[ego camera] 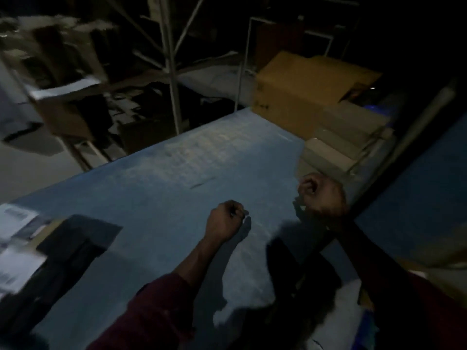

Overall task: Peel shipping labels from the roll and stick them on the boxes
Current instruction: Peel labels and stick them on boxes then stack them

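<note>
A dim, blurred view looks down on a blue surface [156, 178] where a person's left hand [226, 219] hovers near the middle with its fingers curled into a fist, and whether its grip pinches anything cannot be told. The right hand [319, 195] hangs at the surface's right edge, fingers also curled, its grip unclear. Cardboard boxes [303, 87] sit past the far right corner, and white shipping labels [17, 215] show on dark packages at the left edge.
</note>
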### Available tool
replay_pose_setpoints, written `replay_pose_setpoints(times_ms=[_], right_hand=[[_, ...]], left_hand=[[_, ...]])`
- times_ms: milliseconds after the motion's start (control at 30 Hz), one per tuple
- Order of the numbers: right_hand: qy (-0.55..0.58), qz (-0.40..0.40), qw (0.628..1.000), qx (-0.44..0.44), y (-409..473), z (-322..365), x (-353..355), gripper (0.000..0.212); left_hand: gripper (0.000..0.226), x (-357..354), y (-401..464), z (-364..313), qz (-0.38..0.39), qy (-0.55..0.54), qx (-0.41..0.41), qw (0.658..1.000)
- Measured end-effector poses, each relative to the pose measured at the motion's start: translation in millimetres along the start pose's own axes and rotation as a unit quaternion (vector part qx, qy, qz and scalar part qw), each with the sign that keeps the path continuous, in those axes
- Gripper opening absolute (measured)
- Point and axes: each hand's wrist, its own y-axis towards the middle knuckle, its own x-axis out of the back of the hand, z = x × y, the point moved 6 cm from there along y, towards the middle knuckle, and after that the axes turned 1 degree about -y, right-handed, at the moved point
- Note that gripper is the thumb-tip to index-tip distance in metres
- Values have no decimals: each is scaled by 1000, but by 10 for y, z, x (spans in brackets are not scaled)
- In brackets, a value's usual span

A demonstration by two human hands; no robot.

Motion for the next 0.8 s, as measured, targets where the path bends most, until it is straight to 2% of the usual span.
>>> replay_pose_setpoints(times_ms=[33,100,233,333,367,433,500,567,667,733,800], right_hand=[[-16,-28,999,3,119,-109,165,17],[-53,-27,998,-19,353,-339,375,27],[-211,37,977,3,764,-803,396,78],[-303,46,951,38,932,-1048,306,96],[-315,48,947,47,958,-1120,264,98],[-327,49,942,54,977,-1185,211,96],[-325,53,943,54,1002,-1244,164,86],[-310,48,947,68,1026,-1272,156,75],[-235,51,968,75,1038,-1303,215,73],[-168,50,982,68,1022,-1270,322,76],[-92,11,994,64,994,-1178,466,74]], left_hand=[[16,-167,142,-142,14,19,-9,1000],[25,-488,373,-354,46,55,-26,997],[44,-1052,537,-385,123,163,-10,979],[32,-1258,529,-216,94,306,-4,947],[33,-1312,535,-141,86,325,-4,942],[51,-1357,525,-99,113,328,-4,938],[67,-1345,528,-77,133,320,-8,938],[67,-1292,501,-82,113,305,-19,945],[61,-1228,485,-74,92,283,-42,954],[55,-1162,481,-54,93,227,-39,969],[56,-998,455,-42,78,140,-18,987]])
